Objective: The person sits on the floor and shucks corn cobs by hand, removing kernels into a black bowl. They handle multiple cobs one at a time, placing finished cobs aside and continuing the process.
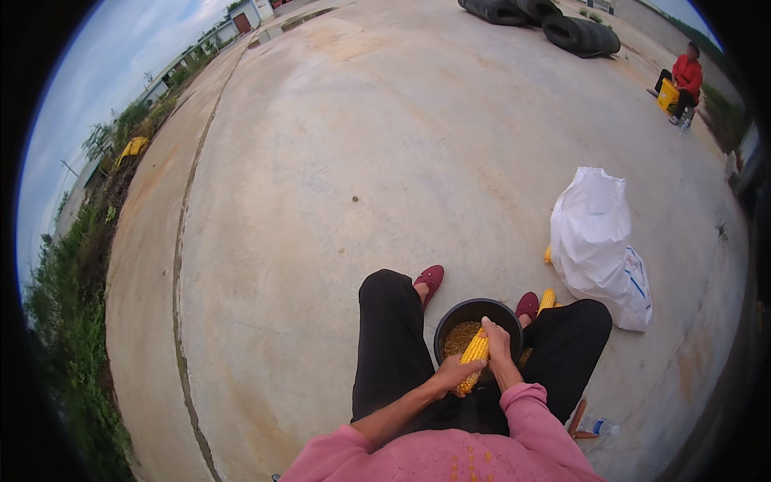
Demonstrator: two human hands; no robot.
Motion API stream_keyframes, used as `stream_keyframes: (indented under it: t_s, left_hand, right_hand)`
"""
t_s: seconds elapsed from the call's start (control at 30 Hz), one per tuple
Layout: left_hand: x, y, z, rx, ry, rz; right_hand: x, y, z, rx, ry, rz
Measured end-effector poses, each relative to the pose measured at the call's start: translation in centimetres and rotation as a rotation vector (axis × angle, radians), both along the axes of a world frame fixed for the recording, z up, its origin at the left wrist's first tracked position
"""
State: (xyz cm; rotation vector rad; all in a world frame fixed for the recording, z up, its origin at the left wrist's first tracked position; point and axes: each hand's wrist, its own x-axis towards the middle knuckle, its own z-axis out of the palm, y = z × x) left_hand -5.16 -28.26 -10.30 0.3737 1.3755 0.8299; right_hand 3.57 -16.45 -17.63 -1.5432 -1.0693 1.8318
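A yellow ear of corn (473, 356) is held slantwise above a black bucket (441, 325) that stands between the knees. My left hand (455, 372) grips the ear's lower end. Near its upper end, my right hand (496, 340) closes around it, the thumb lying at the tip. Loose corn kernels (459, 338) lie inside the bucket; the arms and the ear hide part of them. More ears of corn (547, 299) lie on the ground beside the right shoe, partly behind the right leg.
A white woven sack (593, 223) stands at the right, with an ear tip (547, 254) beside it. Reddish cobs (577, 417) and a plastic bottle (601, 426) lie at the lower right. Farther off, a person in red (688, 73) sits by a yellow bucket (668, 96), near black rolls (581, 36).
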Motion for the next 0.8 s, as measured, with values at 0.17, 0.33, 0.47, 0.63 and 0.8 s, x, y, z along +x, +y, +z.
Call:
stream_keyframes:
  t_s: [0.17, 0.33, 0.47, 0.63, 0.8]
  left_hand:
    - [0.5, 0.3, -1.7, -0.046, 0.139, -0.088]
    - [0.5, 0.5, -2.3, -0.136, -0.110, -0.019]
    - [0.2, 0.4, -2.7, -0.159, -0.295, 0.093]
    - [-0.2, 0.5, -3.0, -0.133, -0.315, 0.057]
    - [-0.1, 0.4, -2.9, -0.116, -0.200, -0.065]
  right_hand:
    - [0.4, -0.7, -2.5, -0.246, 0.175, -0.035]
    - [0.8, -0.3, -4.4, -0.223, 0.101, -0.013]
    - [0.5, -0.8, -4.5, -0.140, 0.270, -0.029]
    - [1.3, 0.3, -3.2, -0.543, 0.559, -0.142]
    - [1.7, 1.2, -4.3, -0.529, 0.441, -0.120]
